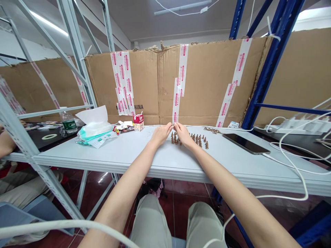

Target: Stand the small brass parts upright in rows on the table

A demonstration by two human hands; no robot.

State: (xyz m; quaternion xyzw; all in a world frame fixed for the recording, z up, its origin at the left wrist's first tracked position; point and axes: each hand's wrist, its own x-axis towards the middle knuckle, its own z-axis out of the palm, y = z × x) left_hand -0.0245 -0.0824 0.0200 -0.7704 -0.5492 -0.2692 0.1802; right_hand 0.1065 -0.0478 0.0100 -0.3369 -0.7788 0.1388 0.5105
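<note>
My left hand (161, 133) and my right hand (183, 133) meet fingertip to fingertip just above the white tabletop (124, 151), toward its back edge. Both are closed in a pinch. Whatever lies between the fingertips is too small to make out. Small brown figure-like pieces (198, 140) stand upright in rows beside my right hand, which partly hides some of them. Behind these, a loose group of similar small brown pieces (212, 130) lies on its side.
A phone (245, 143) with a white cable lies to the right. To the left are a drink carton (138, 122), wrappers (124, 126) and a tissue pack (94, 127). A cardboard wall (201, 82) closes off the back. Another person's arm (6, 141) shows at far left.
</note>
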